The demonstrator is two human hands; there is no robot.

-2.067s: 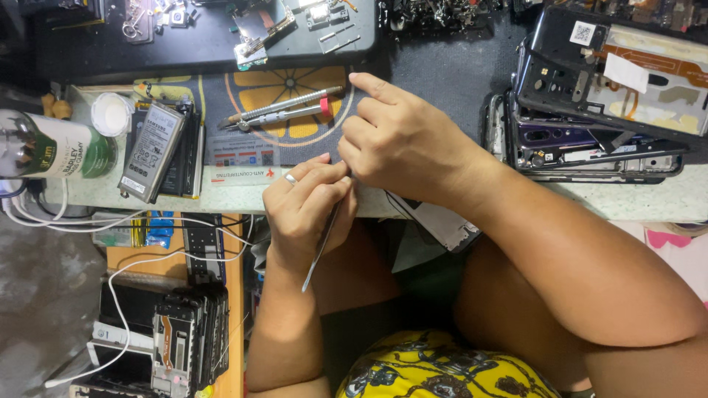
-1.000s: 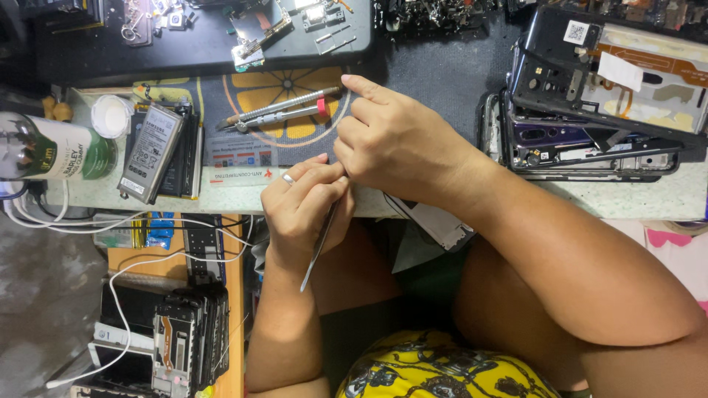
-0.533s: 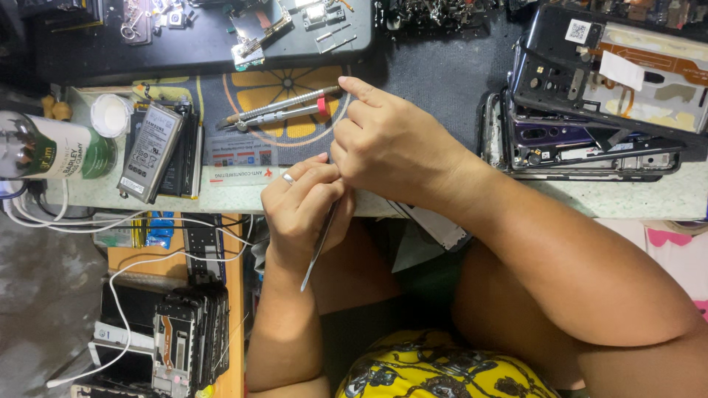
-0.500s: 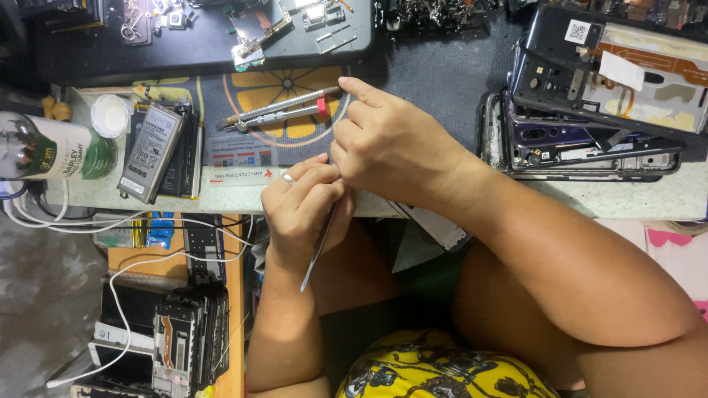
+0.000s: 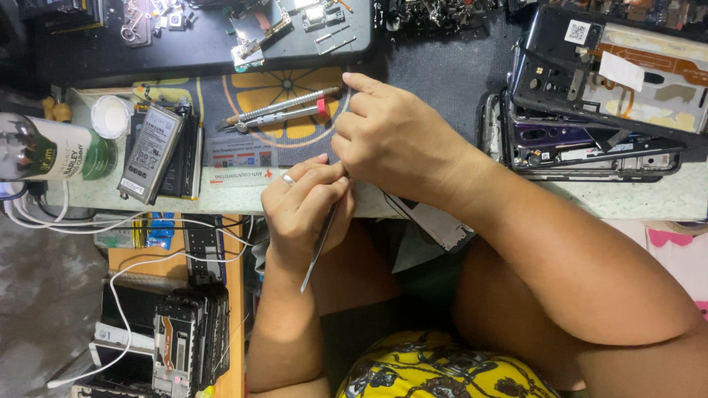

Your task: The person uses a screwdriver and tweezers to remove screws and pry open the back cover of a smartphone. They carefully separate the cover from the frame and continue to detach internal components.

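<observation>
Seen from above, a person sits at a cluttered bench edge (image 5: 627,199) with both hands meeting at its near rim. The left hand (image 5: 306,210) has its fingers pressed together around thin metal tweezers (image 5: 318,247), whose free end slants down toward the lap. The right hand (image 5: 391,140) lies just above, touching the left, with its fingers curled together; whatever they pinch is hidden. Under the right wrist a phone part (image 5: 435,221) sticks out over the bench edge. Just beyond the hands, two screwdrivers (image 5: 284,112) lie side by side on a mat (image 5: 287,140) with an orange pattern. To the left rest a phone battery (image 5: 151,153), a white cap (image 5: 111,116) and a can (image 5: 48,147). Opened phones (image 5: 590,110) are stacked to the right.
</observation>
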